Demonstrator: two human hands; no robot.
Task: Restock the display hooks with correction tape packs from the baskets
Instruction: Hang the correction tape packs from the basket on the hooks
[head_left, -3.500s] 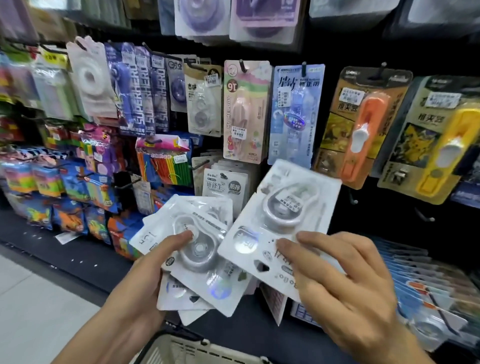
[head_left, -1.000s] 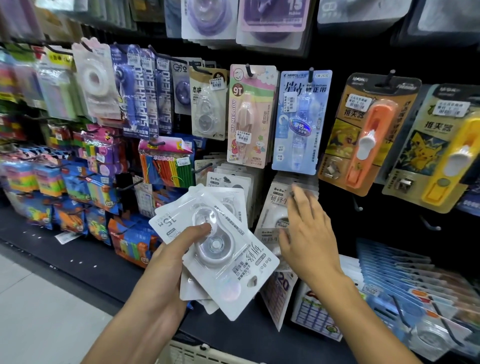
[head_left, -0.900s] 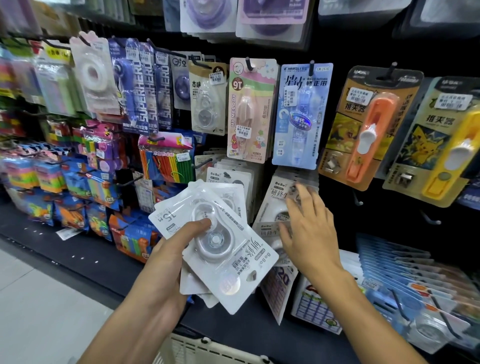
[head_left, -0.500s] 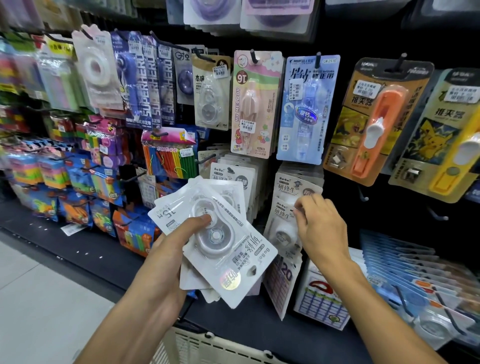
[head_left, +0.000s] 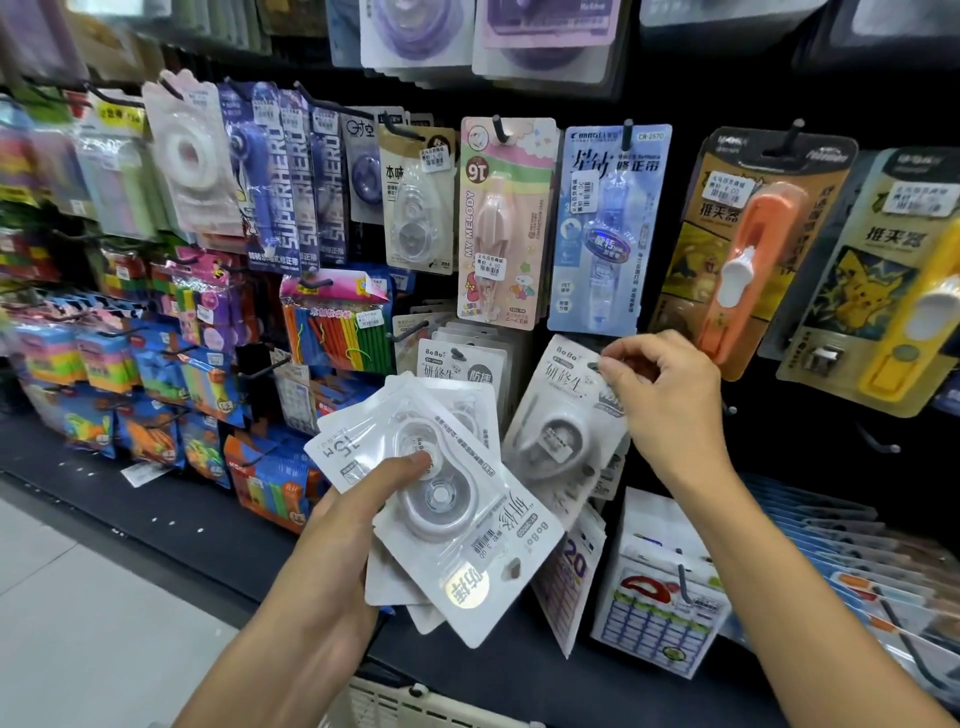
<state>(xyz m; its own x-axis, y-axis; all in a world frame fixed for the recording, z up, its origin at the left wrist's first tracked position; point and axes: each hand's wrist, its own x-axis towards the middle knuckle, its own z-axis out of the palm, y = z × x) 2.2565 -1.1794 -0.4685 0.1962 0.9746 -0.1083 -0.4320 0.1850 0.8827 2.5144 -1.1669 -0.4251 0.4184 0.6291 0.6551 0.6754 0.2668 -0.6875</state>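
Note:
My left hand (head_left: 337, 540) grips a fanned stack of white correction tape packs (head_left: 457, 530), thumb pressed on the clear blister of the top one. My right hand (head_left: 660, 405) pinches the top edge of another white pack (head_left: 561, 431) by its hang hole, tilted against the black display wall. The hook it hangs from is hidden by my fingers. To its left, a row of the same packs (head_left: 457, 364) hangs on a neighbouring hook.
Other stationery packs crowd the black pegboard: a pink pack (head_left: 501, 223), a blue pack (head_left: 605, 228), orange and yellow clip dispensers (head_left: 748, 249). Bare hooks (head_left: 878, 444) stick out at the right. A cream basket rim (head_left: 415, 701) sits below my arms. Grey floor lies at the left.
My right hand carried one pack from in front of me up to the display and now pinches its top at the hook. The left hand's stack stayed roughly in place.

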